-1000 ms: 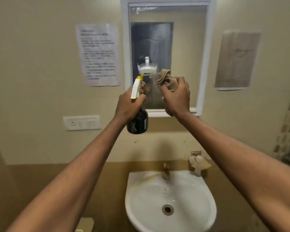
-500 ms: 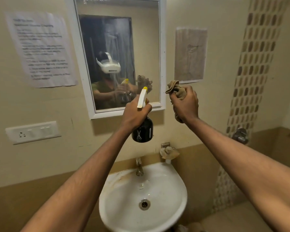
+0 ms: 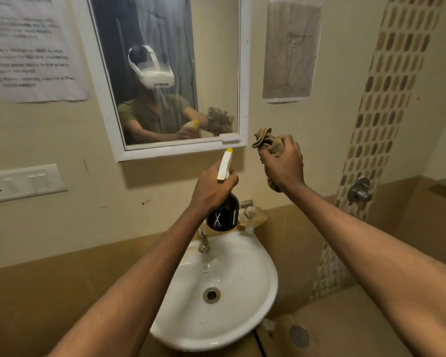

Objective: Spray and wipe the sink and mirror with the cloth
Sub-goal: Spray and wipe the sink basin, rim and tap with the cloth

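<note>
Left hand (image 3: 213, 190) gripping spray bottle (image 3: 223, 212), right hand (image 3: 281, 163) clutching cloth (image 3: 267, 141), both now lower vs mirror (image 3: 165, 73)

You are standing in a small bathroom or washroom. Below your fingers a white wall-hung sink (image 3: 252, 300) with a metal tap (image 3: 203, 240) sits against tan tiled wall, and up to their left hangs a white-framed mirror (image 3: 165, 73). Printed instruction sheets (image 3: 29, 47) are taped to the cream wall, which suggests a shared or staffed facility rather than a private home. To the right of your fingers run a mosaic tile strip (image 3: 392, 86) and a wall valve (image 3: 359, 191); a floor drain (image 3: 299, 336) lies below.
</note>
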Demonstrator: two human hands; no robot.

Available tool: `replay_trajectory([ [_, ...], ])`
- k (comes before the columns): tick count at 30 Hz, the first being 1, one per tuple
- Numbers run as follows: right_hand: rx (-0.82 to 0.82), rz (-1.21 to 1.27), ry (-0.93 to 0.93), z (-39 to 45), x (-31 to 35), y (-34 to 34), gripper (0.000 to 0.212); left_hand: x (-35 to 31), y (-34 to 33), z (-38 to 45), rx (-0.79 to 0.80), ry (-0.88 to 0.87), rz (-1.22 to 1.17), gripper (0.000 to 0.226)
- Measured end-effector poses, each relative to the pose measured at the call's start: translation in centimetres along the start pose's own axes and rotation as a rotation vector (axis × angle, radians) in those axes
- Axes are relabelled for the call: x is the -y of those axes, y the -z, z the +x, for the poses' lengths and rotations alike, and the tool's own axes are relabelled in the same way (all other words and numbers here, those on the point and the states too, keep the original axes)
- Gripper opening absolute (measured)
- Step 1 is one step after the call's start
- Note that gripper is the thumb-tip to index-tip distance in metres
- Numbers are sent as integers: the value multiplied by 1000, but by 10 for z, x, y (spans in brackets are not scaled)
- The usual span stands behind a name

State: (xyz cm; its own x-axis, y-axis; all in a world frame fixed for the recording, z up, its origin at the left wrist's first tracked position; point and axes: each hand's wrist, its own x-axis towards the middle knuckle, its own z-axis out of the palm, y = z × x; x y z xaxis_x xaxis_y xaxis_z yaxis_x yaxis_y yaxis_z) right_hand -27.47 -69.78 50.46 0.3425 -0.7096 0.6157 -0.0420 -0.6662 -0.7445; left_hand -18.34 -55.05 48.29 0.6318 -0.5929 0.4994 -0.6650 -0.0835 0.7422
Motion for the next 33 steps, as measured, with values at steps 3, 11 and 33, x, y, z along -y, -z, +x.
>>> replay_trajectory([
  [3,35,-10,-56,4,-36,-12,36,28,-25,-2,24,103,4,26],
  [11,214,-54,-118,10,-153,-69,28,138,-103,-17,127,332,106,28],
  [33,721,-101,215,-94,-321,-197,46,311,-198,-60,108,844,14,21],
])
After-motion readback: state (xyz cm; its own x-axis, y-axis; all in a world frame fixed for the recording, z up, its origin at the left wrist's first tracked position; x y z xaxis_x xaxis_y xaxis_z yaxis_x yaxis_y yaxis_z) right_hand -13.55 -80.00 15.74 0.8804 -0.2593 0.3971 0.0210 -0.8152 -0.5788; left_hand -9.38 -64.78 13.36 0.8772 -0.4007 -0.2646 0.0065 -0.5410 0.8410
